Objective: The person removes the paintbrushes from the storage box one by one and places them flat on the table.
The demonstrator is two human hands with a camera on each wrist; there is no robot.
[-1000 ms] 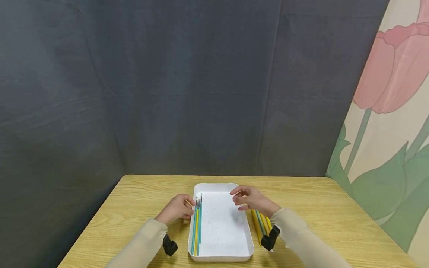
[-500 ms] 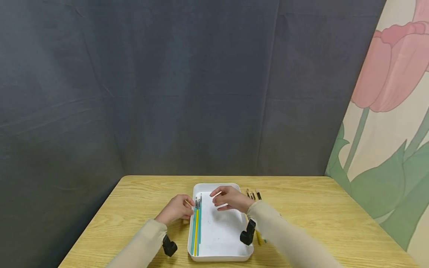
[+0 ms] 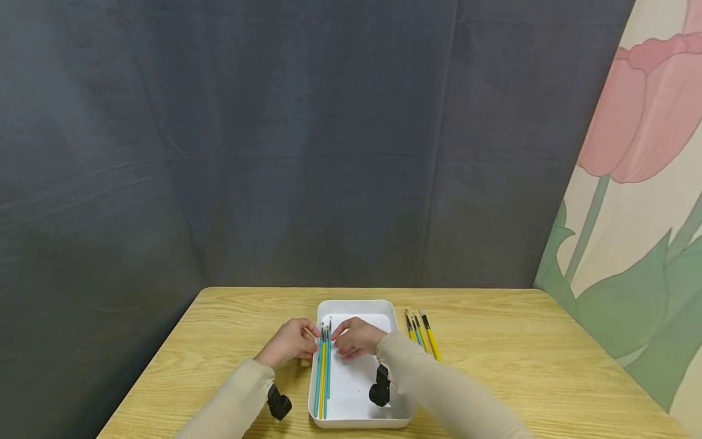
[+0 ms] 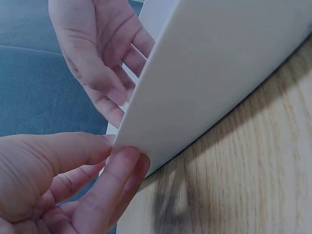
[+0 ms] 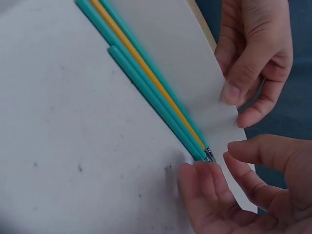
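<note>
My left hand [image 3: 289, 342] pinches the left side wall of a shallow white tray [image 3: 359, 423], thumb and fingertips at the rim in the left wrist view. Several slim paintbrushes [image 3: 322, 381], teal ones and one yellow, lie side by side along the tray's left side, bristles toward the far end. Inside the tray, my right hand [image 3: 358, 338] is just right of their metal ferrules. In the right wrist view its fingertips [image 5: 207, 173] are right at the ferrules, partly covering the bristle ends, with the thumb apart from the fingers.
More paintbrushes [image 3: 430, 336], mostly yellow-handled, lie on the wooden table [image 3: 493, 341] right of the tray, partly hidden by the right sleeve. A dark cloth [image 3: 329, 152] hangs behind the table, and a tulip-painted wall [image 3: 631, 244] stands on the right.
My right hand has moved left and down, from above the tray's right edge to beside the brushes in the tray. My left hand has stayed at the left rim.
</note>
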